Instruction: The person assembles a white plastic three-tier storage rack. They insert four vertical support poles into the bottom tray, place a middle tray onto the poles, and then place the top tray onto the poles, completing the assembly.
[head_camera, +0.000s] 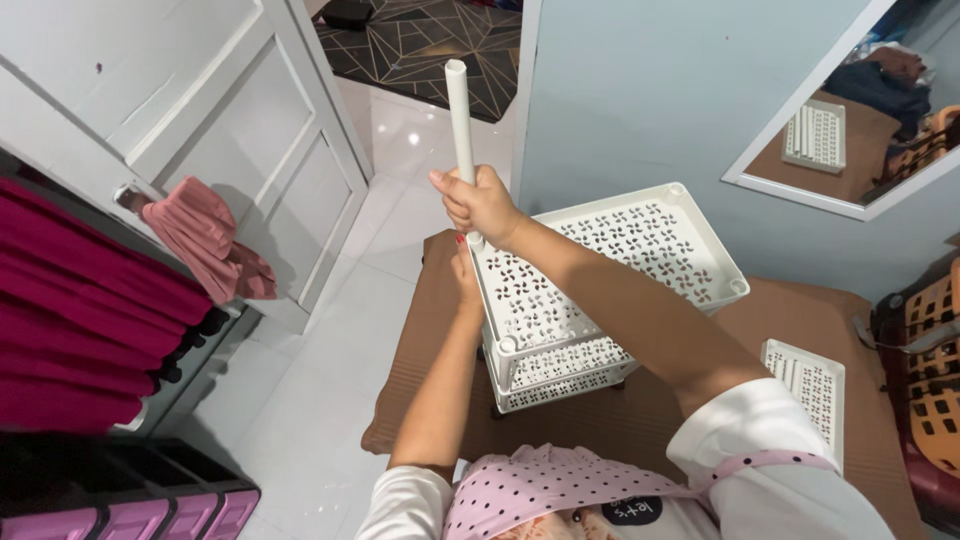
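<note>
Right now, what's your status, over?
Right hand gripping white plastic tube, upright at rack corner. Left hand steadying white perforated plastic rack. Nothing blocking.

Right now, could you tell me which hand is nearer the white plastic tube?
The right hand grips the white plastic tube; the left hand is below it, at the white perforated tray's corner.

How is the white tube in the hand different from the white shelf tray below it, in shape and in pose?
The white tube is long, thin and smooth, while the shelf tray is wide, flat and cut full of pinwheel-shaped holes. The tube stands nearly upright, gripped by the right hand; the tray lies level, stacked over another tray on the brown table. The left hand is at the tray's corner, not on the tube. Both look like white plastic.
</note>
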